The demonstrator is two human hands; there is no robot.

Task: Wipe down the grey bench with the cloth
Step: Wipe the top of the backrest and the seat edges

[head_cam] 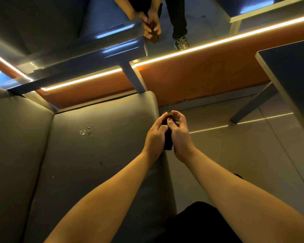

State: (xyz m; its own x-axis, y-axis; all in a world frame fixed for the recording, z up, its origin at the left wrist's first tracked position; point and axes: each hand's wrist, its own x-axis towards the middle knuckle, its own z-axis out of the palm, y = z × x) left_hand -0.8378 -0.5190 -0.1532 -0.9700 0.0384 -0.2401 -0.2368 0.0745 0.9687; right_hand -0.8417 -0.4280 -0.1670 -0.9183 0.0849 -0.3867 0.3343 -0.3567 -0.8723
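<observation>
In the head view, over the right edge of the grey padded bench (95,163), the left hand (155,135) and the right hand (181,135) are held together, the fingers of both curled round a bunched dark brown cloth (168,142); contact between cloth and bench cannot be determined. A cluster of small clear droplets (88,131) lies on the seat cushion, left of the hands and apart from the cloth. Behind the bench runs an orange wall panel (200,79) with a lit yellow light strip (218,42).

Both bare forearms (112,199) stretch out ahead and converge, left hand (155,135) and right hand (180,137) side by side, touching, fingers (159,121) of each curled round the cloth (168,143) bunched between them.
</observation>
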